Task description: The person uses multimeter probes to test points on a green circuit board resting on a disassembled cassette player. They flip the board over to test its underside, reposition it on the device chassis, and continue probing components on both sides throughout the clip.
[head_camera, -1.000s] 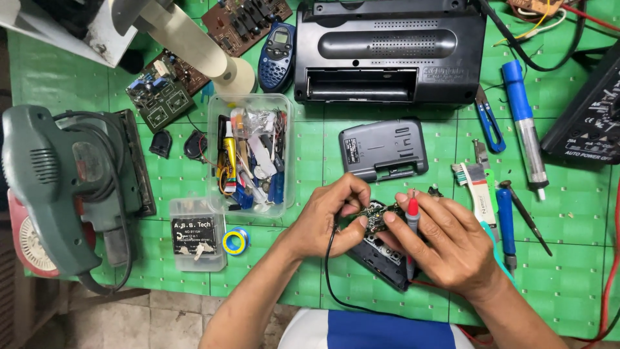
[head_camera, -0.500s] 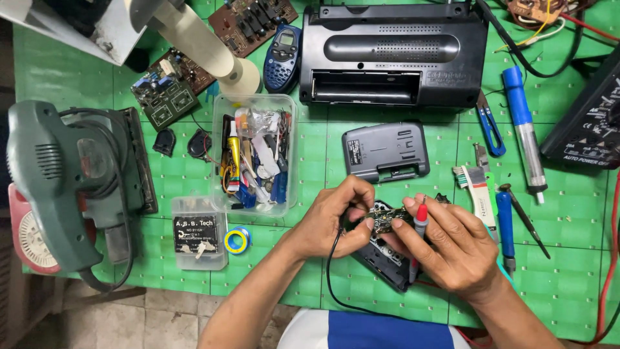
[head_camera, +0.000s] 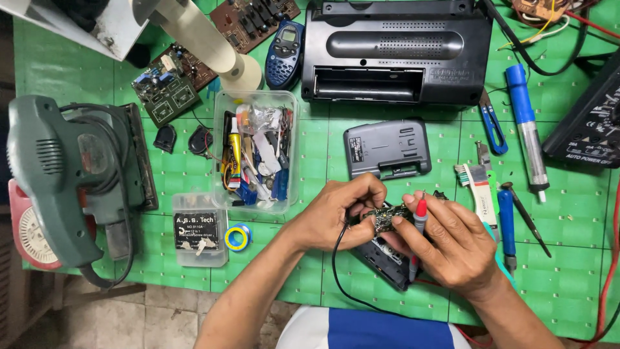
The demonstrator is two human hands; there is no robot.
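Left hand (head_camera: 336, 216) pinches small green circuit board (head_camera: 386, 218), long axis left-right, near front edge of green mat (head_camera: 568, 271). Right hand (head_camera: 452, 249) grasps red-tipped probe (head_camera: 418, 227), tip pointing up.

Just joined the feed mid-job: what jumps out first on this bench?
At centre front, the left hand and right hand meet over a small circuit board, the right one holding a red-tipped probe to it. Behind them a big black radio casing fills the far middle of the green mat. A green power sander lies at the left edge.
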